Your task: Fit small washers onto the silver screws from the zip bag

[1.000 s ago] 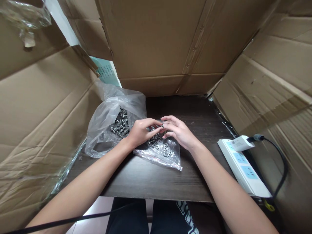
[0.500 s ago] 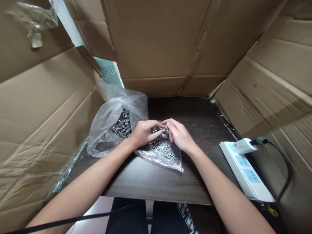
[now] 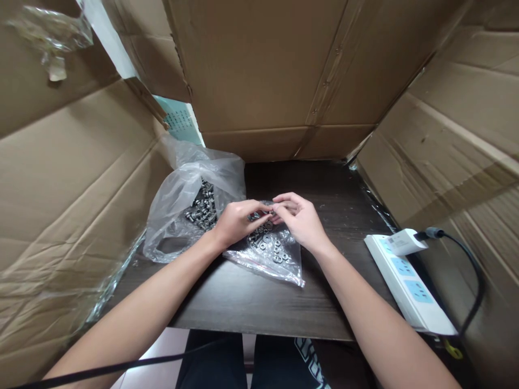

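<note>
Fingertips of my left hand and my right hand meet above a clear zip bag. Both are closed in a pinch around a small metal fastener, mostly covered by the fingers, so its exact kind is unclear. Loose nuts and washers and some bolts lie on the zip bag beneath my hands. Left of my left hand, a larger cloudy plastic bag lies open with a heap of metal bolts inside.
Cardboard walls enclose the dark wooden table at the back and sides. At the right lies a white power strip with a plugged-in adapter and black cable. Another cable crosses at lower left.
My right hand's fingers have shifted their grip, with thumb and fingers now closed nearer my left fingertips. The metal piece shows less than before. My left hand stays almost still.
</note>
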Demonstrator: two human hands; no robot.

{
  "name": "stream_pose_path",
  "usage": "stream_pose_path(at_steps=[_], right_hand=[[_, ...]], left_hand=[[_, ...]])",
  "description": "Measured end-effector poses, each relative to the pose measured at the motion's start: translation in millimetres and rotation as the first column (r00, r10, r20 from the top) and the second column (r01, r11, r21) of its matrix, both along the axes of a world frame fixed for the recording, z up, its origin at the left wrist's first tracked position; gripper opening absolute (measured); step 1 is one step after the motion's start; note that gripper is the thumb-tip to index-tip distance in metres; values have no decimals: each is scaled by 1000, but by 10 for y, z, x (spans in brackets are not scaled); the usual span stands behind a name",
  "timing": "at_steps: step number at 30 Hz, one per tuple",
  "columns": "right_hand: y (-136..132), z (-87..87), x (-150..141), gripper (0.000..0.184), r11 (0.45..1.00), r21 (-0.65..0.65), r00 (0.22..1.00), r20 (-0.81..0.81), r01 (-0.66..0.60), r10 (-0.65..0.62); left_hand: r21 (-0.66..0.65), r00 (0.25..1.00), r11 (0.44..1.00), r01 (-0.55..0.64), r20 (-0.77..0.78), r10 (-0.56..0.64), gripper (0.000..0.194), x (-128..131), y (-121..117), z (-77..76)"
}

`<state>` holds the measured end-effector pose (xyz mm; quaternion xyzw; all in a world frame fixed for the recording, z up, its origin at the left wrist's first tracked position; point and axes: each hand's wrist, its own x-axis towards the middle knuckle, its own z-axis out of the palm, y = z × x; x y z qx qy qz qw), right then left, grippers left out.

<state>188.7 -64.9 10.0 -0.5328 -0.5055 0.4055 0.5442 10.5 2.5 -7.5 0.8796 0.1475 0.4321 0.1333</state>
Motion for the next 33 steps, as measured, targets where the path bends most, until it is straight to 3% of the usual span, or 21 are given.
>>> stream_pose_path(at_steps=[3,7,13,17,19,24,27,29,33], right_hand=[[-4,20,2,26,996,-59,997,-11,72,-73],[-5,45,10,38,991,-84,971,-225,-105,83],[5,64,32,24,986,-167,991,-131,12,-34],[-18,96,35,37,988,-112,965,-251,-108,77],[-21,90,40,37,983,-111,969,-216,-143,116],[-5,55,45,26,989,-129,996,-49,-74,68],[-14,54,35,35,980,-110,984,-84,-166,157],[-23,52,29,29,976,-104,981,-36,-191,189],[-32,42,27,26,994,-50,993,74,-93,97]], left_hand=[[-7,1000,1000,14,3,-14,10,11,-10,0],[10,999,1000,0,36,0,10,2,-7,6],[19,1000,1000,17,-6,-16,10,-6,-24,27],[21,999,1000,-7,36,6,11,-11,-16,41],[20,999,1000,0,36,-1,10,-13,-11,41],[12,999,1000,4,44,-4,9,-15,-5,30],[3,999,1000,4,48,-5,9,-13,-6,32],[-1,999,1000,8,49,-8,9,-9,-10,36],[-8,998,1000,2,59,-2,9,-6,-17,39]])
